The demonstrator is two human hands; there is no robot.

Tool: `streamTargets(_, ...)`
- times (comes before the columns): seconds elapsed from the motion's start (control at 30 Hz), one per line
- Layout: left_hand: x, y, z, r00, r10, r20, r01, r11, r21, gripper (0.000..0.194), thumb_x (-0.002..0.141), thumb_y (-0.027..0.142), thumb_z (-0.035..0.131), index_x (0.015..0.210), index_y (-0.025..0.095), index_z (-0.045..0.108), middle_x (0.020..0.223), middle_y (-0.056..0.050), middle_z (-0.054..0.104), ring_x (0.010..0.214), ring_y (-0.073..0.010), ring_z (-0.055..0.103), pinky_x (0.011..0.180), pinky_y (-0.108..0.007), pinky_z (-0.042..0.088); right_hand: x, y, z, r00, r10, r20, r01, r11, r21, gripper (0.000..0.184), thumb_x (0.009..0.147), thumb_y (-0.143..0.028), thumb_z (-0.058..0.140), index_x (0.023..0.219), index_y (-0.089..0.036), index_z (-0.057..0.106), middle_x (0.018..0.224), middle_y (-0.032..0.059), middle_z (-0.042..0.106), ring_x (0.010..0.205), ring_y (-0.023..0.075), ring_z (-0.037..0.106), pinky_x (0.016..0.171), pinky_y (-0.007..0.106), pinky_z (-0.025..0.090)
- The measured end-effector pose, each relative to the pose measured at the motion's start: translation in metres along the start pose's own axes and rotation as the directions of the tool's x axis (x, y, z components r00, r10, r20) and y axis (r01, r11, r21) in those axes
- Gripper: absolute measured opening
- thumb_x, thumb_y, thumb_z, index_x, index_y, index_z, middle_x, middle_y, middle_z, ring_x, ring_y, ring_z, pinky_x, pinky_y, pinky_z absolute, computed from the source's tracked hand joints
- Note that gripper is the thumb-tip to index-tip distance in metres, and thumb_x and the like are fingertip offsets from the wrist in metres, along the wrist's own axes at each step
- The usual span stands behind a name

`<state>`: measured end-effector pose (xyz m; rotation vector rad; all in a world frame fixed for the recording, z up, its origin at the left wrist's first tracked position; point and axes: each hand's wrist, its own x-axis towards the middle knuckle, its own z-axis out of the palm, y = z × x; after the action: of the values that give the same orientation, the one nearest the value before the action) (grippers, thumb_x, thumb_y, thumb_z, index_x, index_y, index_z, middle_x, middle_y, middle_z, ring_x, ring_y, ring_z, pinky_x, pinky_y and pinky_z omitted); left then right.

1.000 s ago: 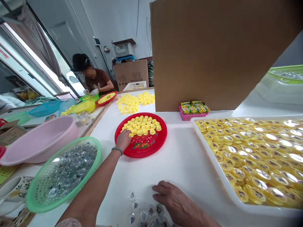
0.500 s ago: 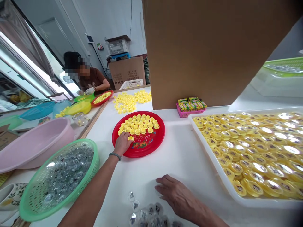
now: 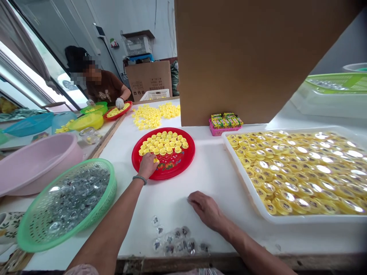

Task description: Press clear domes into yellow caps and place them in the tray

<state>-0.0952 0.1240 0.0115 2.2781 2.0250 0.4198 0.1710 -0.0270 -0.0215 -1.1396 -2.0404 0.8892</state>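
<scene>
My left hand (image 3: 148,165) is over the near left part of a round red tray (image 3: 183,165), its fingers closed on a small yellow plastic cap (image 3: 156,160). Many more such yellow caps (image 3: 163,151) sit in rows on the tray's far half. My right hand (image 3: 204,207) rests low over the white table, fingers curled together; whatever is in them, if anything, is hidden. Closer to me lies a loose group of clear round plastic pieces (image 3: 169,237) with dark printed figures.
At right stands a white tray (image 3: 259,212) full of yellow discs. On the left are a green basket (image 3: 113,191) of clear pieces and a pink basin (image 3: 43,152). Behind are a cardboard panel (image 3: 229,57), a pink basket (image 3: 219,132) and a gloved co-worker (image 3: 104,86).
My right hand has moved forward, away from the clear pieces, and its fingers have drawn together. My left hand stays at the red tray. The co-worker's gloved hand is now over another red tray.
</scene>
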Motion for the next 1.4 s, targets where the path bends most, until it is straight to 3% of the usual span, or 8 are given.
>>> streamTargets(0.17,-0.011,0.013,-0.006,1.000,-0.002,-0.003,0.002,0.999,-0.044,0.022,0.074,0.020,0.055,0.094,0.014,0.061,0.101,-0.012,0.058,0.098,-0.0270,0.055,0.084,-0.038,0.046,0.004,-0.007,-0.015,0.962,0.273,0.001,-0.242,0.852,0.465,0.019,0.087,-0.035,0.052,0.084,-0.018,0.059,0.075,0.0005,0.060,0.071,0.0134,0.053,0.066,0.025,0.041)
streamTargets(0.33,-0.063,0.064,-0.019,0.958,0.217,-0.187,-0.252,0.948,-0.194,0.019,0.078,0.020,0.053,0.096,0.017,0.058,0.102,-0.008,0.057,0.099,-0.0214,0.054,0.089,-0.034,0.044,0.006,-0.016,-0.026,0.949,0.312,0.042,-0.252,0.670,0.698,0.020,0.080,-0.037,0.062,0.079,-0.018,0.058,0.080,0.0012,0.061,0.075,0.0127,0.053,0.069,0.025,0.040)
streamTargets(0.47,-0.109,0.103,-0.006,0.943,0.327,-0.063,-0.329,0.886,-0.328,0.020,0.077,0.013,0.052,0.095,0.019,0.057,0.098,-0.006,0.057,0.094,-0.0194,0.054,0.082,-0.031,0.047,0.006,-0.015,-0.026,0.957,0.286,0.040,-0.196,0.541,0.817,0.016,0.074,-0.030,0.069,0.077,-0.018,0.059,0.087,0.0026,0.063,0.082,0.0136,0.056,0.074,0.027,0.041)
streamTargets(0.57,-0.123,0.113,0.010,0.939,0.342,0.038,-0.305,0.877,-0.370,0.018,0.077,0.011,0.051,0.092,0.019,0.058,0.096,-0.007,0.057,0.093,-0.0205,0.053,0.082,-0.033,0.047,0.004,-0.012,-0.025,0.952,0.302,0.043,-0.196,0.496,0.846,0.016,0.072,-0.025,0.071,0.080,-0.018,0.059,0.080,0.0017,0.064,0.075,0.0131,0.058,0.069,0.026,0.042)
streamTargets(0.8,-0.126,0.110,0.011,0.958,0.283,0.052,-0.219,0.835,-0.505,0.028,0.077,0.016,0.056,0.104,0.021,0.062,0.107,-0.008,0.060,0.103,-0.0223,0.053,0.090,-0.036,0.045,0.002,-0.009,-0.028,0.947,0.314,0.072,-0.214,0.446,0.869,0.025,0.071,-0.031,0.071,0.089,-0.019,0.058,0.076,0.0015,0.060,0.070,0.0138,0.056,0.066,0.026,0.043)
streamTargets(0.93,-0.134,0.115,-0.010,0.993,0.116,-0.001,-0.082,0.691,-0.719,0.023,0.086,0.024,0.049,0.100,0.022,0.066,0.104,-0.007,0.064,0.096,-0.0181,0.058,0.084,-0.029,0.048,0.002,-0.009,-0.025,0.949,0.301,0.095,-0.228,0.445,0.866,0.027,0.070,-0.034,0.072,0.088,-0.020,0.059,0.075,0.0017,0.059,0.069,0.0140,0.055,0.068,0.028,0.044)
streamTargets(1.07,-0.142,0.127,-0.019,0.995,0.102,0.014,-0.047,0.573,-0.818,0.020,0.085,0.030,0.052,0.088,0.021,0.071,0.092,-0.005,0.068,0.087,-0.0169,0.062,0.079,-0.026,0.049,0.003,-0.009,-0.019,0.960,0.269,0.083,-0.203,0.457,0.866,0.020,0.073,-0.029,0.070,0.088,-0.019,0.062,0.075,0.0007,0.059,0.069,0.0121,0.053,0.069,0.027,0.043)
streamTargets(1.4,-0.146,0.132,-0.007,0.998,-0.058,0.041,0.068,0.611,-0.789,0.016,0.080,0.031,0.057,0.081,0.022,0.071,0.082,-0.002,0.071,0.074,-0.0157,0.063,0.071,-0.026,0.049,0.002,-0.008,-0.013,0.957,0.291,-0.010,-0.199,0.678,0.707,0.018,0.076,-0.029,0.068,0.092,-0.022,0.069,0.084,0.0025,0.066,0.077,0.0147,0.057,0.075,0.031,0.047)
